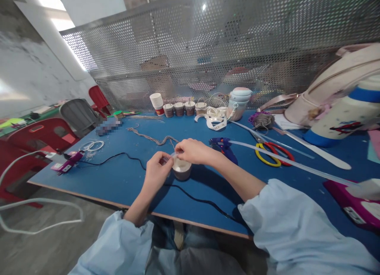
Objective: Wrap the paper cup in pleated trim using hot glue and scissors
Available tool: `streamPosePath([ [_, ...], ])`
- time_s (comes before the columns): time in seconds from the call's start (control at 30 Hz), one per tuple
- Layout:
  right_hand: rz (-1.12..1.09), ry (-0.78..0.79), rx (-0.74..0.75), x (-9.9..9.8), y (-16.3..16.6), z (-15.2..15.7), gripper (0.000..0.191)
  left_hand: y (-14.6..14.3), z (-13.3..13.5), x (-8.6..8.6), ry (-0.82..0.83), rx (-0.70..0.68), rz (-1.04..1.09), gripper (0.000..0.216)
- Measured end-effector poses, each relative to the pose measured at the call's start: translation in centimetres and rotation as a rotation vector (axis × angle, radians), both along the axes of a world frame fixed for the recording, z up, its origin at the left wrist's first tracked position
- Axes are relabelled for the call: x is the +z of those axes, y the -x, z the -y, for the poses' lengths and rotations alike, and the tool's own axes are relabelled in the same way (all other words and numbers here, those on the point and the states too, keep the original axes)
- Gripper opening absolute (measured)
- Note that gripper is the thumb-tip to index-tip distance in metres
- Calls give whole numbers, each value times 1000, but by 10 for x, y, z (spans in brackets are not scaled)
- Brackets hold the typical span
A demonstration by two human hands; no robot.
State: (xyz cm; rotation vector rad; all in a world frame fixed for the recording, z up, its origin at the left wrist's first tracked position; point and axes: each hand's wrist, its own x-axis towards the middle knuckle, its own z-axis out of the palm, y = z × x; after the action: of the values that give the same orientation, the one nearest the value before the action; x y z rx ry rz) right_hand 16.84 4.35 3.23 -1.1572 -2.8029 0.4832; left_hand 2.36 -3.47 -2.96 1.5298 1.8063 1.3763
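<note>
A small cup (pixel 181 172), pale inside and wrapped in grey-brown cord, stands on the blue table just below my fingers. My left hand (pixel 157 167) is closed at the cup's left side, pinching a thin whitish translucent strip (pixel 175 154). From the right, my right hand (pixel 192 150) reaches over the far rim with its fingertips pressed together on the same strip. What lies deeper in the fingers is hidden. Behind my right hand rests a blue glue gun (pixel 224 147) with a long clear glue stick (pixel 285 161) in its back. Grey-brown cord (pixel 151 138) trails across the table beyond the cup.
Several cord-wrapped cups (pixel 179 109) line the mesh screen beside stacked paper cups (pixel 156 101). To the right are scissors (pixel 273 154), grey yarn (pixel 264 120), a bottle (pixel 335 116) and a purple power strip (pixel 353 203). A black cable (pixel 196 198) crosses the front.
</note>
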Motion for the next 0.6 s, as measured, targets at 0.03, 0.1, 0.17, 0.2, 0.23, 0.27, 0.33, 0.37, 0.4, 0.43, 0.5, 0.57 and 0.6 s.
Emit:
streamPosePath([
  [0.03,-2,-2,2,0,0,0,22,0,0,-1,-2,0,3,10],
  [0.1,-6,-8,2,-2,1,0,22,0,-1,-3,-1,2,10,11],
  [0.17,-8,-20,-3,-4,3,-1,21,1,-1,-5,4,3,15,10],
  [0.2,-9,-28,-6,-5,3,-1,21,1,-1,-5,5,2,16,10],
  [0.23,-10,-38,-9,-6,4,-1,21,1,-1,-5,4,2,14,10],
  [0.27,-11,-46,-8,-7,5,-2,21,1,-2,-5,2,3,8,10],
  [0.33,-11,-60,4,-9,6,-3,21,0,-2,-4,-2,11,-3,10],
  [0.37,-9,-64,15,-9,5,-3,21,0,-2,-4,-4,15,-7,9],
  [0.4,-7,-65,29,-8,5,-4,21,-1,-2,-3,-5,19,-9,9],
  [0.43,-2,-64,43,-7,3,-4,20,-1,-2,-2,-2,19,-9,8],
  [0.5,10,-58,75,-4,0,-5,18,-1,-2,-1,8,21,-10,8],
  [0.57,22,-50,98,-1,-2,-5,17,-2,-2,-1,12,23,-16,7],
  [0.6,25,-48,103,0,-2,-4,17,-2,-3,0,11,23,-20,7],
])
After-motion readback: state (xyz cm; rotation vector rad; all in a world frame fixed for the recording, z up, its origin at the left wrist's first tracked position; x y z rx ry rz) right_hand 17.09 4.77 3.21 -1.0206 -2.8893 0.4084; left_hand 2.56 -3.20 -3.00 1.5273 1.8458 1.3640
